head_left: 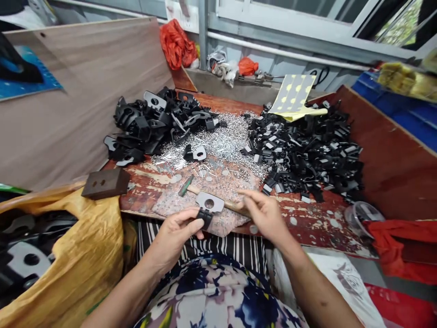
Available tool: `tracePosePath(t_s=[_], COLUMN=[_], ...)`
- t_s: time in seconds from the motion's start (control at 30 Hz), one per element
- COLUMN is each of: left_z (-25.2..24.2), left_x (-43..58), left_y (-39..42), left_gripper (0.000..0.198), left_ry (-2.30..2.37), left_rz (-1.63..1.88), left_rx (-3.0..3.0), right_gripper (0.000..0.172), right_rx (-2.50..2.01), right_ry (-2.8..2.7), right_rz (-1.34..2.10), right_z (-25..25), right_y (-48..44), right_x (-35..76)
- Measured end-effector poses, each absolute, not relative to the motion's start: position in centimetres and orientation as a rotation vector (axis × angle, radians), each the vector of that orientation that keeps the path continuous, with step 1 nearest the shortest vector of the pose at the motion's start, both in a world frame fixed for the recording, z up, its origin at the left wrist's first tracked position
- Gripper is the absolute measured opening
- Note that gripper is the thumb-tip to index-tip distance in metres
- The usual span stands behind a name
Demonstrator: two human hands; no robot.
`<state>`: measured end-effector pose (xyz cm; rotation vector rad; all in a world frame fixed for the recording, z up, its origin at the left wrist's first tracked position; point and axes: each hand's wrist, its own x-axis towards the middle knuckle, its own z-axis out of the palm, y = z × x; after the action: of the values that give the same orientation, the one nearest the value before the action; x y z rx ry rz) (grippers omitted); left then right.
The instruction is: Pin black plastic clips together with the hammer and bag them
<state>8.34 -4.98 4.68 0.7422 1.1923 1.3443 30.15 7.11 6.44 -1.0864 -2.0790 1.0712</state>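
Note:
My left hand (177, 232) pinches a small black clip part with a grey plate and round hole (209, 206) at the table's near edge. My right hand (264, 214) sits just right of it, fingers curled over the wooden handle of a small hammer (191, 187) that lies on the table with its head pointing left. A heap of silver nails (225, 141) covers the table's middle. Black plate parts (157, 120) are piled at the left, smaller black clips (307, 150) at the right.
A dark wooden block with two holes (105, 182) rests at the table's left corner. A yellow sack (78, 246) with finished pieces stands at my left. A yellow dotted sheet (295, 95) lies at the back. Board walls (85, 91) enclose the table.

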Motion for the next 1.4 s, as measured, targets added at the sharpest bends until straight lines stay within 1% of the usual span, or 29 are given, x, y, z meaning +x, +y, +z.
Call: tracePosePath(t_s=[0.1, 0.17, 0.23, 0.27, 0.3, 0.37, 0.47, 0.53, 0.57, 0.63, 0.7, 0.8, 0.83, 0.87, 0.93, 0.97, 1.03, 1.1, 1.13, 1.23, 1.4], left_z=[4.7, 4.9, 5.1, 5.4, 5.7, 6.5, 7.9, 8.5, 8.7, 8.8, 8.7, 8.4, 8.3, 8.3, 8.1, 8.1, 7.9, 7.6, 7.4, 6.8, 6.4], left_x=[8.1, 8.2, 8.1, 8.0, 7.8, 7.6, 7.8, 8.4, 8.8, 9.4, 9.8, 9.6, 9.2, 8.8, 7.8, 7.3, 6.3, 5.6, 5.5, 5.5, 5.6], left_y=[-5.2, -5.4, -5.4, -5.4, -5.3, -5.2, -5.0, -4.9, -4.9, -5.0, -5.2, -5.7, -5.8, -5.9, -6.1, -6.1, -6.0, -5.8, -5.7, -5.5, -5.3], left_gripper=[0.013, 0.015, 0.016, 0.016, 0.016, 0.015, 0.017, 0.018, 0.017, 0.016, 0.017, 0.023, 0.025, 0.026, 0.029, 0.029, 0.029, 0.027, 0.026, 0.024, 0.031], left_ry=[1.273, 1.295, 1.346, 1.394, 1.46, 1.6, 1.677, 1.586, 1.533, 1.473, 1.479, 1.523, 1.548, 1.585, 1.67, 1.706, 1.751, 1.74, 1.717, 1.613, 1.447], left_rz=[1.38, 1.346, 1.308, 1.286, 1.259, 1.175, 0.988, 0.893, 0.86, 0.82, 0.802, 0.817, 0.837, 0.868, 0.949, 0.996, 1.088, 1.172, 1.211, 1.295, 1.466], left_rx=[0.709, 0.753, 0.878, 0.998, 1.156, 1.531, 2.002, 2.206, 2.279, 2.368, 2.416, 2.477, 2.481, 2.462, 2.335, 2.225, 1.945, 1.643, 1.494, 1.103, 0.695], right_gripper=[0.026, 0.021, 0.015, 0.013, 0.013, 0.013, 0.011, 0.02, 0.026, 0.035, 0.038, 0.035, 0.03, 0.024, 0.009, 0.007, 0.018, 0.023, 0.023, 0.021, 0.025], right_rx=[-1.4, -1.406, -1.264, -1.169, -1.084, -0.962, -0.813, -0.738, -0.73, -0.755, -0.767, -0.765, -0.769, -0.78, -0.833, -0.892, -1.035, -1.156, -1.181, -1.181, -1.132], right_ry=[-2.243, -2.392, -2.45, -2.447, -2.428, -2.383, -2.359, -2.258, -2.179, -2.062, -2.074, -2.149, -2.222, -2.349, -2.633, -2.735, -2.817, -2.825, -2.844, -2.91, -2.903], right_rz=[0.562, 0.329, 0.271, 0.326, 0.437, 0.799, 1.553, 2.081, 2.28, 2.472, 2.473, 2.425, 2.341, 2.168, 1.63, 1.288, 0.701, 0.37, 0.242, 0.032, -0.181], right_z=[5.7, 5.1, 5.1, 5.3, 5.7, 6.9, 8.7, 9.3, 9.3, 9.0, 8.6, 8.6, 8.8, 9.1, 9.9, 10.2, 10.4, 9.9, 9.5, 7.8, 6.0], right_y=[10.3, 11.4, 11.5, 11.2, 10.7, 9.4, 7.5, 6.8, 6.6, 6.4, 6.3, 6.2, 6.4, 6.8, 8.4, 9.5, 12.0, 14.3, 15.1, 16.5, 16.9], right_x=[30.8, 30.3, 29.6, 29.4, 29.2, 29.1, 28.8, 28.3, 28.0, 27.4, 26.9, 26.5, 26.5, 26.4, 26.1, 25.8, 25.0, 24.1, 23.6, 22.4, 22.2])
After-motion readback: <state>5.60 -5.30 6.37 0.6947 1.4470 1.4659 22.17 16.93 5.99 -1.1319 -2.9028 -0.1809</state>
